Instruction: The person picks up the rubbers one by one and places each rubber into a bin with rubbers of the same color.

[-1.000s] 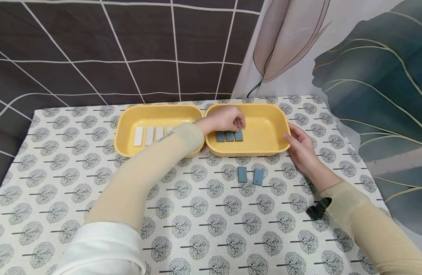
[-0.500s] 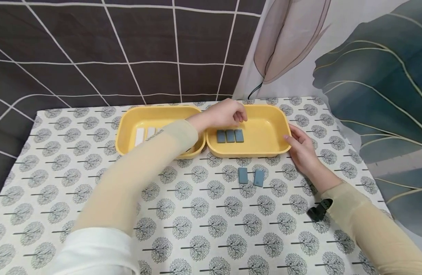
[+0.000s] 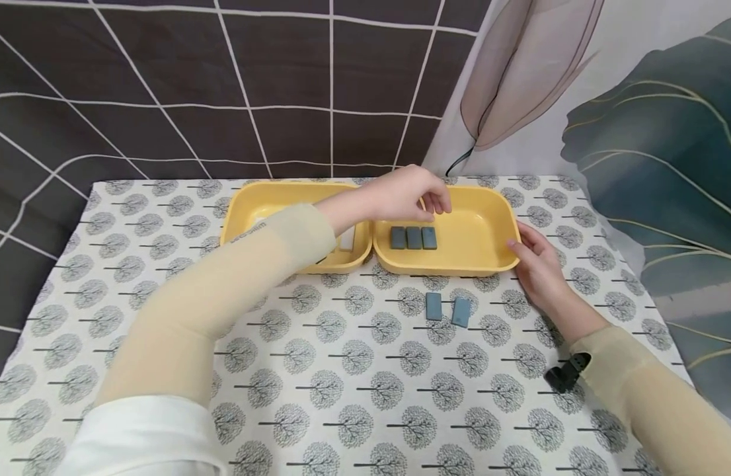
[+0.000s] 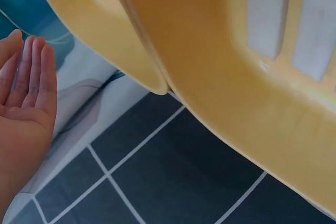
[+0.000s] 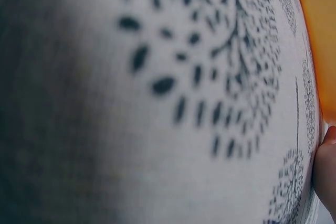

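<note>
In the head view, my left hand (image 3: 404, 195) is above the right yellow bin (image 3: 475, 241), fingers loosely bent with nothing between them. The left wrist view shows its fingers fairly straight, apart from the bins. Below the hand, several small blue-grey rectangular blocks (image 3: 414, 238) stand in a row on the bin's floor. My right hand (image 3: 540, 268) grips this bin's right end, thumb at the rim and fingers along the outside. Two more blue blocks, one on the left (image 3: 433, 307) and one on the right (image 3: 461, 312), lie on the cloth in front.
A second yellow bin (image 3: 282, 190) sits against the first on its left and contains white blocks (image 4: 266, 14), partly hidden by my left forearm. A tree-patterned cloth (image 3: 353, 370) covers the table. Behind it hangs a dark gridded curtain (image 3: 288, 73).
My left hand has lifted from the row of blue-grey blocks and drawn back with its fingers loosening. The right hand stays on the bin. The head view has shifted slightly.
</note>
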The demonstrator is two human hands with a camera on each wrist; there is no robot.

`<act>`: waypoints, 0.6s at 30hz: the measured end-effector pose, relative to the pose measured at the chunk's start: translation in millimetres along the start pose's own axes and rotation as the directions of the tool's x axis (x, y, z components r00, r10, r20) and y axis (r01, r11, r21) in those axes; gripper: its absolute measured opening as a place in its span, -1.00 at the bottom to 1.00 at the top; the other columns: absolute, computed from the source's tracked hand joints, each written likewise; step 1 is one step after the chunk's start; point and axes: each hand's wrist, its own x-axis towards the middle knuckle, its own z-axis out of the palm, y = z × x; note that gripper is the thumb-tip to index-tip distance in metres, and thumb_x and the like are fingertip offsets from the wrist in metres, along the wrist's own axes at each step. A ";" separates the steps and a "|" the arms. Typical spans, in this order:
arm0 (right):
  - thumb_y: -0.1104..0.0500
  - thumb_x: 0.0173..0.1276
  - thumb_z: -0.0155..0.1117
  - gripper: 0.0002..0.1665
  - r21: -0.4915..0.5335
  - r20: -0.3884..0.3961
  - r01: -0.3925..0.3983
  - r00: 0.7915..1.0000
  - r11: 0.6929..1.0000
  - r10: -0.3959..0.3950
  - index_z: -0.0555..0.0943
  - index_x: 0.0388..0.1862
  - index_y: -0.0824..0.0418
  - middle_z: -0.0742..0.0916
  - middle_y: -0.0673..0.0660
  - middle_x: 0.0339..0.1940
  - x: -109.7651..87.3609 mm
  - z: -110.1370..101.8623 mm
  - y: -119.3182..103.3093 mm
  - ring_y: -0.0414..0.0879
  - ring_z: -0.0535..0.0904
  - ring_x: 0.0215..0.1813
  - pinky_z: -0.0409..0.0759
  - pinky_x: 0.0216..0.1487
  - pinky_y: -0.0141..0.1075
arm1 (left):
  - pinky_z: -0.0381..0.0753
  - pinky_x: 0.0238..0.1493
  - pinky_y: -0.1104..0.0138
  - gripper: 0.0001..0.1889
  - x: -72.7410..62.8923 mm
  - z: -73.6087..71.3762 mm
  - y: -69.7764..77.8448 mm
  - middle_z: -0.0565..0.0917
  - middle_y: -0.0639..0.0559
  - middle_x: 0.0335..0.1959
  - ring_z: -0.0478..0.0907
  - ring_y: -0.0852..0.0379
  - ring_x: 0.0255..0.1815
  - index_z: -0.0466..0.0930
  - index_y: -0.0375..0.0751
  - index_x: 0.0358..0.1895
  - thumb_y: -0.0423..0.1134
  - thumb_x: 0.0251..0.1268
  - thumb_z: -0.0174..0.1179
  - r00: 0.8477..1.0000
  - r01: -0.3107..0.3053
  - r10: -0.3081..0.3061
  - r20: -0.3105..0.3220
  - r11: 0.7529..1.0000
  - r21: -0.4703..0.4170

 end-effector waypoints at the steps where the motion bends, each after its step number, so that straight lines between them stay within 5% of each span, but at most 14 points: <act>1: 0.46 0.60 0.08 -0.39 0.007 0.000 0.006 1.000 1.000 -0.006 0.32 0.57 0.29 0.62 -0.07 0.31 -0.3 -0.8 0.4 -0.25 0.59 0.31 0.65 0.34 -0.52 | 0.73 0.19 0.39 -0.76 -1.9 0.5 3.0 0.79 -0.14 0.08 0.71 0.07 0.07 0.73 -0.31 0.11 -0.43 0.45 0.30 1.000 -0.004 0.004 0.001 1.000 0.002; 8: 0.48 0.59 0.07 -0.51 0.036 0.005 0.030 1.000 0.999 -0.030 0.50 0.39 0.18 0.64 -0.04 0.30 -0.1 -1.9 1.6 -0.24 0.62 0.29 0.66 0.35 -0.51 | 0.79 0.17 0.32 -0.77 -15.9 7.3 19.8 0.80 -0.09 0.05 0.72 0.10 0.05 0.75 -0.27 0.10 -0.41 0.46 0.31 0.999 -0.030 0.029 -0.016 0.999 -0.029; 18: 0.47 0.60 0.07 -0.46 0.016 0.021 0.025 0.999 1.000 -0.025 0.41 0.49 0.24 0.64 -0.05 0.31 -2.4 -0.4 0.3 -0.25 0.62 0.29 0.66 0.34 -0.52 | 0.74 0.06 0.53 -0.80 -28.4 29.6 25.1 0.83 -0.04 0.01 0.73 0.17 0.00 0.78 -0.24 0.03 -0.44 0.41 0.35 0.998 -0.023 0.017 -0.062 0.994 -0.102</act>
